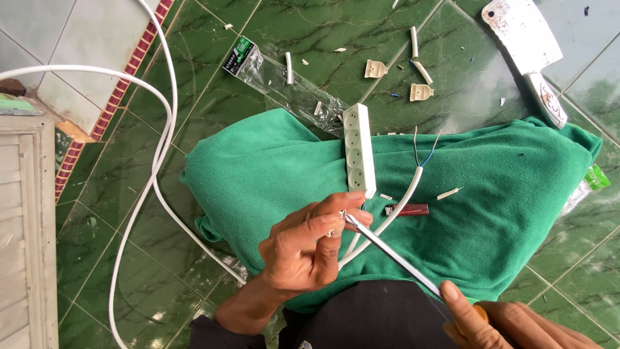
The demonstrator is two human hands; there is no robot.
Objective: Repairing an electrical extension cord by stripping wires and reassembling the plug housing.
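Head view: one left hand is pinching one small screw at one white four-socket power strip lying on green cloth; one right hand is gripping one screwdriver. Two plug halves are lying beyond, one cleaver alongside.

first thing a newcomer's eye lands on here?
Probably the left hand at centre, pinching a small part at the tip of a screwdriver that the right hand grips at bottom right. Just above, a white power strip lies on a green cloth; a cleaver sits top right.
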